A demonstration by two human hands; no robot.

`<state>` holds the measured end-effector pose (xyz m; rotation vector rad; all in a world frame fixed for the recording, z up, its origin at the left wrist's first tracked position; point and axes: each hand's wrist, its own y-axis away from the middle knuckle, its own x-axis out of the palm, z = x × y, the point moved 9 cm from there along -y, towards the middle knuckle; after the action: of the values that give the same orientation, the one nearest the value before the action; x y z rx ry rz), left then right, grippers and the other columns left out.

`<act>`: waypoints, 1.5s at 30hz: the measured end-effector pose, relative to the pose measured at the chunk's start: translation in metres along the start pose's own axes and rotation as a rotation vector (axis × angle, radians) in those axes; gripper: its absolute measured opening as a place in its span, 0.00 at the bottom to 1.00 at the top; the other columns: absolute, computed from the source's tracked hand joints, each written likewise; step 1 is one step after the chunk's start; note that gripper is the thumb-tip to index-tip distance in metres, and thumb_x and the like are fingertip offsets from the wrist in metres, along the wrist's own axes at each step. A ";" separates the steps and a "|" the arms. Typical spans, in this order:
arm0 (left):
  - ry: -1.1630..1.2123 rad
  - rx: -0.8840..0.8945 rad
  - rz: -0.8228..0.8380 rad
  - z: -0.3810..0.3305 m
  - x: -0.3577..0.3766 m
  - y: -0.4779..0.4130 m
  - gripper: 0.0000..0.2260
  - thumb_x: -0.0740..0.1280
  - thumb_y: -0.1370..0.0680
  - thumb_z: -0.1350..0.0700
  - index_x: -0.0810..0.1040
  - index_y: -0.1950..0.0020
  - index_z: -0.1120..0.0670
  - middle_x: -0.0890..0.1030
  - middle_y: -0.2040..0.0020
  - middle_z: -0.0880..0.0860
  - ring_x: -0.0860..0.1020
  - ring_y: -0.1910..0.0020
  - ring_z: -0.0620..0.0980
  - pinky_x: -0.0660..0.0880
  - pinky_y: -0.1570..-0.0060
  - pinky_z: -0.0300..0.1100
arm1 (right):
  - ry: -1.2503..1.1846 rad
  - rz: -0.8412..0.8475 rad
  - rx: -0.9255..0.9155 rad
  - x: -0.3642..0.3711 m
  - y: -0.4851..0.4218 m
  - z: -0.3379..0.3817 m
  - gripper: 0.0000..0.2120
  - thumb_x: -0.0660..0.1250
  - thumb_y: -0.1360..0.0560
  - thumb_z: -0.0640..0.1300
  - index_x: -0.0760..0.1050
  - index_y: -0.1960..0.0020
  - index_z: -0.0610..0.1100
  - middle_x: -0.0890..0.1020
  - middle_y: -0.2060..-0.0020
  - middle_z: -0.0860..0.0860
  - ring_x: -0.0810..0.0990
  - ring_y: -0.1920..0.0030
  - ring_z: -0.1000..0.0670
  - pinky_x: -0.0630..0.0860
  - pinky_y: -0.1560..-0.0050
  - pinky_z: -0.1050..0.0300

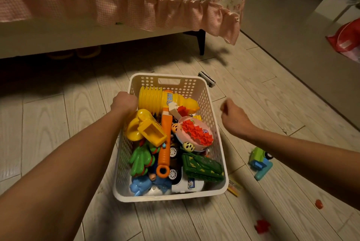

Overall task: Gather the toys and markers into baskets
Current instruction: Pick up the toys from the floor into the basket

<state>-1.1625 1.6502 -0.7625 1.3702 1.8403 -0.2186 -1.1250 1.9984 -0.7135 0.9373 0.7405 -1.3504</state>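
White basket point(206, 92) lengthwise toward bed point(93, 35), left hand point(124, 102) gripping rim, right hand point(233, 118) fingers curled.

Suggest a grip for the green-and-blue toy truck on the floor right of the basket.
Probably take the green-and-blue toy truck across its blue middle, coming from above with the right hand. It lies on the floor, apart from the basket, with bare floor along both long sides; its upper right edge is hidden by the forearm.
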 end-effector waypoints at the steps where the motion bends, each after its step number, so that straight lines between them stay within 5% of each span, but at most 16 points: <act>1: 0.001 0.001 0.002 0.000 0.000 0.000 0.13 0.56 0.20 0.57 0.74 0.42 0.64 0.76 0.54 0.60 0.74 0.56 0.57 0.71 0.58 0.46 | 0.092 0.142 0.050 0.017 0.007 -0.018 0.05 0.59 0.21 0.37 0.69 0.46 0.43 0.78 0.53 0.45 0.78 0.55 0.46 0.77 0.55 0.50; 4: 0.008 0.000 0.009 0.001 0.000 0.001 0.13 0.57 0.20 0.56 0.75 0.43 0.63 0.76 0.55 0.59 0.75 0.57 0.57 0.72 0.58 0.46 | 0.355 0.583 0.097 0.068 0.045 -0.054 0.15 0.65 0.24 0.50 0.70 0.41 0.44 0.79 0.47 0.46 0.79 0.49 0.47 0.79 0.47 0.52; 7: 0.010 -0.001 0.014 0.000 0.000 0.002 0.14 0.57 0.20 0.55 0.74 0.42 0.63 0.75 0.54 0.59 0.74 0.57 0.57 0.71 0.58 0.46 | 0.509 0.836 -0.013 0.100 0.079 -0.061 0.33 0.66 0.34 0.65 0.68 0.35 0.50 0.80 0.43 0.47 0.81 0.49 0.46 0.80 0.47 0.48; 10: 0.007 -0.003 0.014 -0.001 0.000 0.003 0.14 0.57 0.19 0.56 0.73 0.40 0.63 0.75 0.53 0.59 0.74 0.56 0.57 0.70 0.58 0.46 | 0.628 0.937 -0.153 0.111 0.103 -0.045 0.26 0.64 0.26 0.58 0.69 0.32 0.47 0.78 0.39 0.44 0.79 0.44 0.41 0.76 0.41 0.46; 16: 0.011 0.008 0.007 -0.001 -0.001 0.003 0.15 0.57 0.20 0.56 0.74 0.40 0.63 0.77 0.48 0.62 0.74 0.55 0.58 0.72 0.57 0.46 | 0.678 0.877 -0.101 0.119 0.110 -0.053 0.22 0.68 0.27 0.56 0.74 0.36 0.46 0.79 0.40 0.45 0.78 0.42 0.42 0.76 0.41 0.49; 26: 0.013 0.004 0.011 -0.002 -0.001 0.004 0.13 0.56 0.20 0.57 0.74 0.42 0.63 0.75 0.52 0.60 0.74 0.55 0.58 0.72 0.55 0.47 | 0.681 0.832 -0.068 0.101 0.087 -0.050 0.16 0.67 0.25 0.44 0.74 0.38 0.42 0.80 0.44 0.44 0.79 0.48 0.44 0.76 0.45 0.54; 30: 0.012 0.003 0.014 -0.002 0.000 0.004 0.14 0.56 0.20 0.57 0.73 0.41 0.64 0.76 0.51 0.61 0.74 0.55 0.57 0.71 0.57 0.46 | 0.567 0.566 -0.005 0.046 0.019 -0.035 0.10 0.66 0.23 0.44 0.73 0.44 0.43 0.78 0.50 0.47 0.78 0.52 0.49 0.77 0.50 0.58; 37: 0.002 0.009 0.007 -0.002 0.000 0.004 0.14 0.56 0.19 0.56 0.73 0.41 0.64 0.75 0.53 0.60 0.74 0.56 0.57 0.71 0.56 0.46 | 0.041 0.212 -0.001 -0.045 -0.036 0.051 0.13 0.68 0.24 0.46 0.72 0.42 0.42 0.79 0.53 0.46 0.81 0.55 0.47 0.81 0.56 0.54; 41: -0.003 0.012 0.004 -0.003 0.000 0.005 0.13 0.56 0.19 0.57 0.74 0.42 0.64 0.74 0.54 0.60 0.73 0.56 0.57 0.70 0.57 0.45 | -0.160 0.301 -0.107 -0.035 -0.013 0.111 0.09 0.68 0.23 0.44 0.73 0.46 0.42 0.80 0.55 0.47 0.83 0.59 0.49 0.83 0.59 0.55; 45: 0.013 0.010 0.006 -0.001 0.001 0.004 0.12 0.57 0.20 0.57 0.74 0.44 0.63 0.74 0.55 0.59 0.74 0.57 0.57 0.71 0.58 0.46 | -0.062 0.387 -0.249 -0.001 0.016 0.149 0.10 0.71 0.26 0.46 0.76 0.48 0.42 0.83 0.56 0.45 0.84 0.59 0.48 0.83 0.56 0.48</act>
<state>-1.1600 1.6532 -0.7610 1.3864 1.8474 -0.2164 -1.1211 1.8665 -0.6422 0.7874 0.6244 -0.9207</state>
